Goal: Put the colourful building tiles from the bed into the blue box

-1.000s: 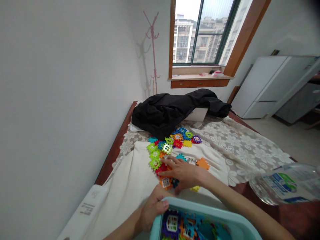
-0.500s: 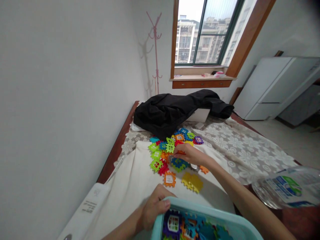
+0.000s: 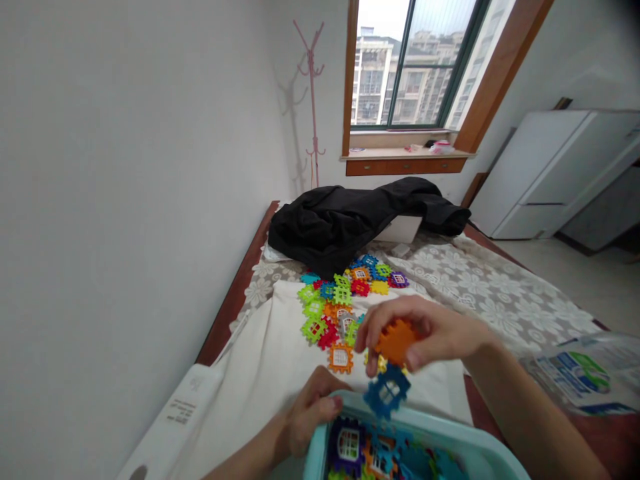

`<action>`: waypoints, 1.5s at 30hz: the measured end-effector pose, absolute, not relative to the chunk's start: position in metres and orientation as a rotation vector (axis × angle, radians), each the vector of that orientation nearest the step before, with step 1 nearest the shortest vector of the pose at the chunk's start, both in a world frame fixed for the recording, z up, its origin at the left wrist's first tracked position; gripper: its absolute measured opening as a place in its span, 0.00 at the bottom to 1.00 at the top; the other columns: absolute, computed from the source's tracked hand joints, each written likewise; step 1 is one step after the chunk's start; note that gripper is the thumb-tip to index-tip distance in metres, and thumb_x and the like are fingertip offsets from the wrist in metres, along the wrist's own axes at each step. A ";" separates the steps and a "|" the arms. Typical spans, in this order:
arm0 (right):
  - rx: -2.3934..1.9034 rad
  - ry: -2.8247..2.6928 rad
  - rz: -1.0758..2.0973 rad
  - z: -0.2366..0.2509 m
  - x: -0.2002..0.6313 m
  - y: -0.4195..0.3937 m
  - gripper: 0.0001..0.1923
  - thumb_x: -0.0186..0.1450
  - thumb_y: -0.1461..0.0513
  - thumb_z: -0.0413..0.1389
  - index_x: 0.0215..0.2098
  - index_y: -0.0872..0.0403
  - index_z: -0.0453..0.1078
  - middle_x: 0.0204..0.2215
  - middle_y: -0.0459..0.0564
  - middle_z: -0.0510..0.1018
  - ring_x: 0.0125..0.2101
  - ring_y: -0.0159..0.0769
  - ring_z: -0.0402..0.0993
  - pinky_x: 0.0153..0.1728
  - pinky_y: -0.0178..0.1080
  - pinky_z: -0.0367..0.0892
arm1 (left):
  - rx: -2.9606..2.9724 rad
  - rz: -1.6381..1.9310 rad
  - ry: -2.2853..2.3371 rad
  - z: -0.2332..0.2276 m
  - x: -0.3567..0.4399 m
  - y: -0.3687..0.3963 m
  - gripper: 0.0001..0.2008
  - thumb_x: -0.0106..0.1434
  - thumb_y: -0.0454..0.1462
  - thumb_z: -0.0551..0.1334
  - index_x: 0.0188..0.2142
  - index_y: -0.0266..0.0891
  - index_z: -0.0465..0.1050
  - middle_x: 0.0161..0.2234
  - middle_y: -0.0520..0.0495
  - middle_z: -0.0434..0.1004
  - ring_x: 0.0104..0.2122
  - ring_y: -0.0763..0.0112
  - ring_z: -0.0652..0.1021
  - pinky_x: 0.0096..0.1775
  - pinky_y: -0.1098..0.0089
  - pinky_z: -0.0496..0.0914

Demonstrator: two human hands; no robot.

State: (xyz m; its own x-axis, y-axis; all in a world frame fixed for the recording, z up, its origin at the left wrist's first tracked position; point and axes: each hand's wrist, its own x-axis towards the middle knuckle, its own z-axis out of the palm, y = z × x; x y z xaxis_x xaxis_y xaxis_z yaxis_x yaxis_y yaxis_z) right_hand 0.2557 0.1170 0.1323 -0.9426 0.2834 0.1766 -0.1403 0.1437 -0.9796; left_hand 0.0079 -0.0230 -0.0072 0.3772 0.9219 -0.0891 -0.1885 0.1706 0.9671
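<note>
My left hand [image 3: 316, 408] is closed round the left corner of a light teal plastic bin [image 3: 420, 421]. Inside the bin lie gear-edged plastic building blocks, among them a purple window block [image 3: 349, 447]. Above its far rim, my right hand [image 3: 417, 330] pinches an orange building block [image 3: 397, 341]. Just under that one is a blue window block [image 3: 388, 391]; whether it is joined to the orange block or dropping, I cannot tell. Past the bin, more blocks lie spread on white cloth, with an orange window block [image 3: 341, 359] nearest my left hand.
A white cloth [image 3: 265, 360] covers part of the floral bedspread [image 3: 500, 287]. Black fabric [image 3: 345, 220] lies heaped at the back. To the right stands a clear plastic bottle [image 3: 590, 373]. A white boxy object [image 3: 175, 413] sits along the wall at left.
My right hand has come back from the pile towards the bin, bringing the orange and blue blocks. The left hand keeps its hold on the bin.
</note>
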 end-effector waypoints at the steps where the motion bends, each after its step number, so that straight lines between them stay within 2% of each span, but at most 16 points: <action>1: -0.070 -2.207 1.928 0.142 0.259 0.111 0.31 0.64 0.48 0.69 0.60 0.52 0.73 0.57 0.58 0.78 0.54 0.45 0.78 0.54 0.43 0.73 | 1.097 0.944 0.876 -0.009 0.006 -0.024 0.23 0.61 0.57 0.66 0.31 0.39 0.71 0.26 0.53 0.67 0.26 0.72 0.65 0.29 0.71 0.61; 3: -0.038 -2.397 1.917 0.152 0.262 0.105 0.42 0.61 0.46 0.70 0.68 0.51 0.66 0.64 0.59 0.73 0.61 0.49 0.73 0.59 0.45 0.69 | 1.101 0.918 0.900 -0.009 0.005 -0.024 0.22 0.61 0.56 0.66 0.34 0.38 0.73 0.27 0.52 0.69 0.27 0.71 0.67 0.30 0.71 0.61; 4: -0.085 -2.469 1.847 0.153 0.262 0.106 0.42 0.63 0.46 0.68 0.69 0.51 0.64 0.65 0.58 0.72 0.63 0.49 0.70 0.61 0.45 0.67 | 1.115 0.890 0.875 -0.007 0.006 -0.023 0.23 0.61 0.57 0.65 0.33 0.38 0.73 0.26 0.52 0.68 0.26 0.71 0.66 0.29 0.70 0.60; 8: -0.538 -2.631 1.358 0.118 0.244 0.116 0.33 0.71 0.46 0.60 0.67 0.51 0.65 0.63 0.58 0.73 0.61 0.47 0.71 0.62 0.47 0.66 | 1.169 0.810 0.678 0.010 0.012 -0.014 0.28 0.62 0.59 0.61 0.20 0.40 0.59 0.18 0.55 0.55 0.20 0.76 0.56 0.24 0.70 0.51; 10: -0.813 -2.753 1.040 0.089 0.226 0.117 0.40 0.66 0.46 0.65 0.69 0.53 0.62 0.65 0.61 0.70 0.63 0.54 0.68 0.64 0.53 0.63 | 1.192 0.791 0.658 0.015 0.015 -0.011 0.28 0.63 0.58 0.59 0.20 0.41 0.57 0.18 0.55 0.52 0.19 0.77 0.54 0.23 0.70 0.48; 13: -1.173 -2.839 0.691 0.051 0.200 0.110 0.48 0.57 0.48 0.72 0.69 0.56 0.61 0.67 0.66 0.65 0.64 0.63 0.63 0.61 0.57 0.64 | 1.232 0.791 0.668 0.016 0.015 -0.010 0.27 0.64 0.57 0.58 0.20 0.40 0.57 0.18 0.55 0.52 0.19 0.77 0.53 0.23 0.70 0.47; 16: -1.269 -2.852 0.504 0.036 0.188 0.103 0.43 0.56 0.49 0.72 0.64 0.55 0.65 0.63 0.64 0.68 0.59 0.63 0.67 0.55 0.54 0.69 | 1.286 0.792 0.668 0.015 0.013 -0.010 0.27 0.65 0.57 0.57 0.21 0.40 0.58 0.18 0.55 0.52 0.19 0.77 0.53 0.23 0.70 0.47; 20: -1.152 -2.893 0.507 0.043 0.192 0.110 0.20 0.66 0.60 0.63 0.56 0.51 0.71 0.52 0.56 0.75 0.49 0.50 0.75 0.49 0.45 0.70 | 1.339 0.779 0.644 0.018 0.013 -0.008 0.27 0.66 0.57 0.55 0.21 0.40 0.58 0.18 0.55 0.52 0.19 0.77 0.53 0.23 0.70 0.48; 23: -1.149 -2.902 0.560 0.046 0.197 0.114 0.15 0.68 0.61 0.59 0.54 0.51 0.71 0.51 0.55 0.74 0.47 0.47 0.75 0.48 0.44 0.68 | 1.343 0.790 0.626 0.024 0.016 -0.007 0.28 0.66 0.57 0.55 0.21 0.40 0.58 0.18 0.54 0.53 0.19 0.77 0.54 0.22 0.70 0.48; 25: -1.149 -2.903 0.597 0.043 0.196 0.112 0.20 0.67 0.55 0.62 0.56 0.51 0.70 0.53 0.56 0.73 0.49 0.50 0.74 0.47 0.45 0.69 | 1.345 0.798 0.632 0.028 0.017 -0.007 0.28 0.66 0.58 0.56 0.21 0.40 0.57 0.18 0.54 0.52 0.18 0.78 0.54 0.22 0.70 0.48; 27: -1.145 -2.903 0.594 0.038 0.194 0.106 0.32 0.61 0.49 0.67 0.58 0.52 0.68 0.56 0.58 0.71 0.52 0.56 0.72 0.47 0.48 0.70 | 1.348 0.802 0.642 0.030 0.017 -0.007 0.28 0.65 0.58 0.56 0.21 0.40 0.56 0.18 0.54 0.52 0.18 0.78 0.54 0.22 0.70 0.48; 29: -1.149 -2.907 0.559 0.035 0.190 0.101 0.39 0.56 0.48 0.70 0.60 0.52 0.66 0.58 0.60 0.70 0.54 0.59 0.70 0.46 0.49 0.71 | 1.356 0.797 0.651 0.031 0.017 -0.007 0.28 0.66 0.58 0.56 0.21 0.40 0.56 0.18 0.54 0.52 0.19 0.78 0.54 0.22 0.70 0.48; 35: -1.063 -2.954 0.525 0.043 0.187 0.099 0.23 0.64 0.60 0.61 0.57 0.52 0.68 0.53 0.59 0.73 0.49 0.53 0.75 0.44 0.48 0.72 | 1.358 0.785 0.665 0.026 0.015 -0.007 0.28 0.66 0.58 0.55 0.21 0.39 0.59 0.19 0.54 0.54 0.19 0.77 0.55 0.22 0.70 0.49; 41: -1.016 -2.979 0.531 0.045 0.192 0.100 0.22 0.65 0.62 0.60 0.57 0.53 0.69 0.54 0.59 0.74 0.49 0.53 0.76 0.46 0.48 0.72 | 1.355 0.782 0.671 0.021 0.014 -0.006 0.29 0.65 0.59 0.55 0.21 0.40 0.58 0.18 0.54 0.52 0.19 0.77 0.54 0.22 0.70 0.48; 42: -1.014 -2.975 0.541 0.044 0.192 0.100 0.26 0.64 0.60 0.62 0.59 0.52 0.67 0.55 0.59 0.73 0.50 0.53 0.75 0.46 0.48 0.73 | 1.358 0.779 0.676 0.021 0.014 -0.006 0.29 0.66 0.59 0.55 0.21 0.40 0.58 0.18 0.54 0.52 0.19 0.77 0.54 0.22 0.70 0.48; 45: -1.037 -2.966 0.518 0.038 0.190 0.096 0.46 0.57 0.54 0.70 0.68 0.49 0.58 0.64 0.60 0.67 0.54 0.59 0.72 0.46 0.50 0.74 | 1.391 0.779 0.680 0.024 0.014 -0.006 0.29 0.66 0.60 0.54 0.21 0.40 0.58 0.18 0.54 0.52 0.19 0.77 0.54 0.22 0.70 0.48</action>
State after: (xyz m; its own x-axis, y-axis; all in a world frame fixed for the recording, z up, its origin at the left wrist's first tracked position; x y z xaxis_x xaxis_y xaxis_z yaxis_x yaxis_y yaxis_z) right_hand 0.1895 0.0956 0.0376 -0.7870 0.5995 -0.1453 0.6133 0.7351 -0.2889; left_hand 0.0138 -0.0059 0.0241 0.5864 0.8094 0.0315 -0.0774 0.0173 0.9969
